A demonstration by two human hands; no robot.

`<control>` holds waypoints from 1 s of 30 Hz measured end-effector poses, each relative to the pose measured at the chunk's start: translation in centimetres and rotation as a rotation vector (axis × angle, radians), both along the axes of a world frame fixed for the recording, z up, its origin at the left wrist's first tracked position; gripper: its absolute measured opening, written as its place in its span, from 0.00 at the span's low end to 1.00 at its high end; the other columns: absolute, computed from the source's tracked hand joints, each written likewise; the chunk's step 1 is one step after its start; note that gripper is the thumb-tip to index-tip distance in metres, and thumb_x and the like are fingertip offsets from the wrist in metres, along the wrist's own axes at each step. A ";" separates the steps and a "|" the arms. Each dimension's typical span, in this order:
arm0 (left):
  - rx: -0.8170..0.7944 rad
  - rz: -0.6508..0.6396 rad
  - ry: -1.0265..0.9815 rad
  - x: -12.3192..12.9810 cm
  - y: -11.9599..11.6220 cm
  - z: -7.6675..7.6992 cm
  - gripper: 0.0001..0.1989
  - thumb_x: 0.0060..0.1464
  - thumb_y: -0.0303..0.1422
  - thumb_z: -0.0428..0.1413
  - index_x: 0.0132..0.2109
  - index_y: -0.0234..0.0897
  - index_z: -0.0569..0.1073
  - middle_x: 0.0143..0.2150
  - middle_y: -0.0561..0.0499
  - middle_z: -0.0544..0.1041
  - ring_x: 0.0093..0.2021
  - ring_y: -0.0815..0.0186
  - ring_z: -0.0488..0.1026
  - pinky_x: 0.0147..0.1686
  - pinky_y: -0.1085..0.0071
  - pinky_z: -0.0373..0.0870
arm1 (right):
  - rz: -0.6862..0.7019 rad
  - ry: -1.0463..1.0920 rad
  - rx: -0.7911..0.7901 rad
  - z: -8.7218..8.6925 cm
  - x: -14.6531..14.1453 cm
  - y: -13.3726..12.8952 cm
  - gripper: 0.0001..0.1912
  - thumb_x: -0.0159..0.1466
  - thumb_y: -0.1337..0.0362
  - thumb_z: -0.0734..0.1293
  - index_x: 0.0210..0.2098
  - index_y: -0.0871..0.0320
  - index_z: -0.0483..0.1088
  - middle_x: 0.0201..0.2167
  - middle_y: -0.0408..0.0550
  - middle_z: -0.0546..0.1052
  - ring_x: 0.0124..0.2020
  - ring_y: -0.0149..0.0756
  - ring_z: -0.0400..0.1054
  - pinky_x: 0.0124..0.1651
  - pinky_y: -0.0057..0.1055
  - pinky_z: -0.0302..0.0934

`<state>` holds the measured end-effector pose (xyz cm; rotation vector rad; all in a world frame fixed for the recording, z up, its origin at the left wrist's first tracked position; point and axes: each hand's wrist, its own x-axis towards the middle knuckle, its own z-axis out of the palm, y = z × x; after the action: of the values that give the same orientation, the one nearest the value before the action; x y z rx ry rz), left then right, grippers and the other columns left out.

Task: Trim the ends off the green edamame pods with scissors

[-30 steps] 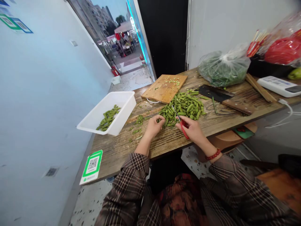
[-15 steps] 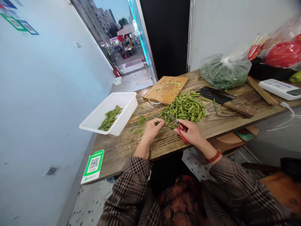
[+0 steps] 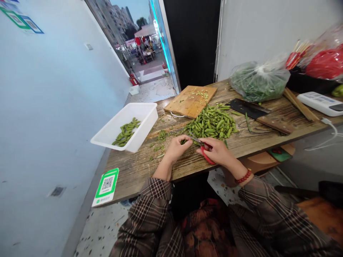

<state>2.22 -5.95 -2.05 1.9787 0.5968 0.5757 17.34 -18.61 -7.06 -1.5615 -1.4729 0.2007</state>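
My right hand (image 3: 216, 150) is closed around red-handled scissors (image 3: 206, 154), whose blades point left toward my other hand. My left hand (image 3: 179, 147) is closed in a pinch on a green soybean pod (image 3: 183, 141), mostly covered by the fingers. The scissor tips lie close to those fingertips. Just beyond both hands, a heap of green soybean pods (image 3: 214, 123) spreads over the wooden table (image 3: 128, 175). To the left, a white plastic tub (image 3: 140, 134) holds a smaller lot of pods. Small green trimmings (image 3: 162, 135) are scattered between tub and heap.
Behind the heap lies a cutting board (image 3: 187, 101) with chopped bits on it. A cleaver (image 3: 249, 110) rests to the right, near a plastic bag of greens (image 3: 258, 82) and a white device (image 3: 320, 102) with a cable. A green QR-code card (image 3: 107, 187) sits at the table's left corner.
My left hand has moved slightly right, closer to the scissors. The scissor blades have swung toward its fingertips. The view has shifted a little.
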 end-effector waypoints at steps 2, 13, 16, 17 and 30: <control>-0.033 -0.029 -0.008 0.0 0.0 0.0 0.10 0.49 0.37 0.59 0.31 0.33 0.75 0.31 0.52 0.76 0.34 0.68 0.70 0.42 0.71 0.64 | 0.008 -0.025 -0.007 -0.1 0.1 -0.1 0.23 0.60 0.52 0.68 0.49 0.59 0.72 0.27 0.45 0.70 0.27 0.33 0.63 0.31 0.30 0.60; -0.150 0.004 -0.065 0.2 0.3 -0.5 0.10 0.45 0.36 0.63 0.28 0.32 0.73 0.27 0.53 0.73 0.29 0.72 0.67 0.35 0.75 0.63 | 0.012 -0.091 -0.051 0.0 0.2 -0.2 0.21 0.62 0.53 0.66 0.50 0.58 0.72 0.31 0.49 0.74 0.30 0.35 0.67 0.35 0.30 0.62; -0.356 0.093 -0.129 0.1 0.3 -0.4 0.12 0.45 0.38 0.63 0.31 0.34 0.71 0.21 0.58 0.66 0.20 0.77 0.59 0.21 0.78 0.53 | -0.034 -0.060 -0.026 -0.1 0.1 -0.1 0.22 0.61 0.52 0.67 0.49 0.59 0.72 0.30 0.48 0.73 0.29 0.35 0.66 0.34 0.31 0.62; -0.438 0.118 -0.159 0.1 0.3 -0.4 0.14 0.45 0.39 0.63 0.33 0.35 0.70 0.20 0.58 0.66 0.18 0.77 0.57 0.18 0.79 0.48 | -0.057 -0.049 -0.012 -0.1 0.1 -0.1 0.22 0.61 0.51 0.67 0.49 0.59 0.72 0.29 0.48 0.73 0.28 0.34 0.65 0.33 0.31 0.62; -0.743 0.063 -0.297 0.3 -0.1 0.1 0.18 0.42 0.38 0.66 0.35 0.34 0.67 0.26 0.53 0.74 0.17 0.79 0.60 0.16 0.81 0.47 | -0.042 -0.021 0.025 -0.1 -0.3 -0.3 0.23 0.59 0.52 0.68 0.50 0.56 0.70 0.28 0.44 0.69 0.23 0.30 0.61 0.28 0.30 0.61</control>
<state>2.49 -6.10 -1.99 1.1565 0.5783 0.5668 17.07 -18.88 -7.13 -1.5774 -1.4522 0.1418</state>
